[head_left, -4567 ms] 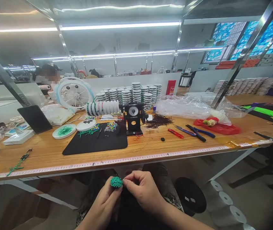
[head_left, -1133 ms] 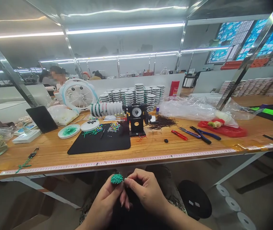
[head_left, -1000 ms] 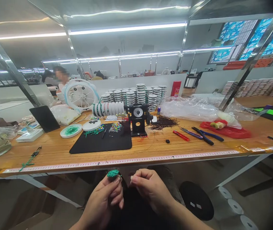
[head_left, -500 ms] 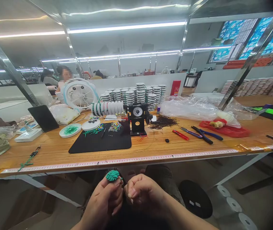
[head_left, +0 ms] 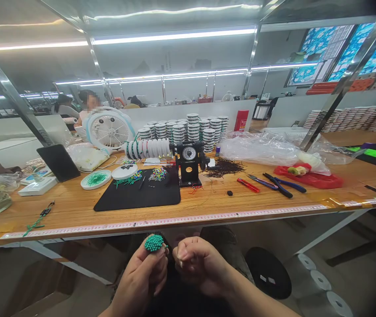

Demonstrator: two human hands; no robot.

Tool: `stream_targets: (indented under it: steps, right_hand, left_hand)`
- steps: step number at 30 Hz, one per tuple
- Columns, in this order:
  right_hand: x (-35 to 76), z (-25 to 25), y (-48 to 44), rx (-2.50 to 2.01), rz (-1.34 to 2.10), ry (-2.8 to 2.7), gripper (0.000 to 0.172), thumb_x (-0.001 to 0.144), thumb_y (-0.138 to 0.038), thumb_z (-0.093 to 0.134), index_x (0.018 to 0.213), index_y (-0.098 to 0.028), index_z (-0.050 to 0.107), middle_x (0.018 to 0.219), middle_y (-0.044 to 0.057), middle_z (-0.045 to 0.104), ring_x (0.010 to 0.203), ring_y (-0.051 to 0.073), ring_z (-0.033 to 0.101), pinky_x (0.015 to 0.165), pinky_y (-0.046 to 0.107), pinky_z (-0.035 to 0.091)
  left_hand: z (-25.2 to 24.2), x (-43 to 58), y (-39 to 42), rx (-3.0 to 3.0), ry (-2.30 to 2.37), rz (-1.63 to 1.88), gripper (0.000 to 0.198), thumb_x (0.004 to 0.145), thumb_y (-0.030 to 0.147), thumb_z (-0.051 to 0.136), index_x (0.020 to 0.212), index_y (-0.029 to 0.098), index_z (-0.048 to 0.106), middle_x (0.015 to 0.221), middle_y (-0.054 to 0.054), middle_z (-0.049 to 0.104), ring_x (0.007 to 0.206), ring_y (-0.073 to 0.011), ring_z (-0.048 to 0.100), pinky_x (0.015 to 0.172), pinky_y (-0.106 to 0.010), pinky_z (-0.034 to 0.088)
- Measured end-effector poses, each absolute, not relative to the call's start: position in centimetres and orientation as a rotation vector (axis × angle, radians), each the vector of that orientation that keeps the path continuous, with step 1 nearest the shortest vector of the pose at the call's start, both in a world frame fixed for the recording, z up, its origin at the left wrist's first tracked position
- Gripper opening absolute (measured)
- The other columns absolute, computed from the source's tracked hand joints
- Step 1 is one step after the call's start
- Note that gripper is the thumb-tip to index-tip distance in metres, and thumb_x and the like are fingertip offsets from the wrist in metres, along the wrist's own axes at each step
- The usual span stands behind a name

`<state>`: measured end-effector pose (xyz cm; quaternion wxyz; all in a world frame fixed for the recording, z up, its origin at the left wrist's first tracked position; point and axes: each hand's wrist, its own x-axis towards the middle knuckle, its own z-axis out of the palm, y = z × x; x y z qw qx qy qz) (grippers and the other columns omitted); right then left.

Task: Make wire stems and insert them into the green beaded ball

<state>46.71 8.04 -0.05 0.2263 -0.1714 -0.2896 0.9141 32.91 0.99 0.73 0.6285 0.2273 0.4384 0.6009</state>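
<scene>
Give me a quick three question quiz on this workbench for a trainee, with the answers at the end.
1. True or false: the left hand holds the teal beaded ball.
2. Fill in the blank: the beads on the round white dish to the left of the black mat are ____.
3. Short answer: what stands at the far right corner of the mat?

Key: 1. True. 2. Green. 3. A black dial-faced machine.

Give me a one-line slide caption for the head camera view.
Left hand holds a teal beaded ball, right hand curled beside it, below a wooden workbench.
</scene>
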Motion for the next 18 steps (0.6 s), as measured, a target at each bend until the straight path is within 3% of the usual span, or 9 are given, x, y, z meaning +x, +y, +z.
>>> stream_targets:
  steps: [5,11,14,18]
  right_hand:
    - [46.7,0.2,7.8,-0.550,2.355,-0.926,0.017,0.065,-0.019,0.065,0.057,-0.012,0.052,0.045,-0.006,0.042,0.038,0.002,0.027,0.040,0.018,0.015]
    - [46.7,0.7,7.5,-0.699,1.881,-1.467,0.035,0.056,-0.025,0.080,0.083,-0.015,0.061,0.065,-0.004,0.052,0.058,0.006,0.042,0.055,0.019,0.033]
    - [46.7,0.9,7.4,-0.780,1.567,-1.646,0.024,0.068,-0.031,0.072,0.090,-0.019,0.069,0.072,-0.001,0.056,0.067,0.010,0.050,0.063,0.022,0.039]
    - [46.9,0.8,7.0,-0.850,1.377,-1.842,0.015,0.077,-0.027,0.062,0.074,-0.016,0.071,0.067,0.001,0.056,0.066,0.010,0.052,0.063,0.022,0.040]
  left_hand:
    - [0.7,32.9,1.2,0.486,1.039,1.357,0.032,0.069,0.036,0.071,0.064,0.017,0.046,0.050,0.009,0.023,0.042,-0.0041,0.020,0.037,-0.015,0.021]
    - [0.9,32.5,1.4,0.641,1.131,1.282,0.030,0.069,0.040,0.071,0.077,0.014,0.059,0.047,0.007,0.033,0.041,-0.0040,0.023,0.040,-0.018,0.020]
    - [0.7,32.7,1.3,0.717,1.132,1.276,0.029,0.069,0.040,0.071,0.073,0.014,0.058,0.049,0.006,0.035,0.043,-0.0054,0.027,0.043,-0.020,0.024]
    - [0.0,32.6,1.2,0.699,1.085,1.320,0.025,0.077,0.038,0.064,0.073,0.018,0.049,0.052,0.008,0.029,0.044,-0.0055,0.023,0.041,-0.018,0.019]
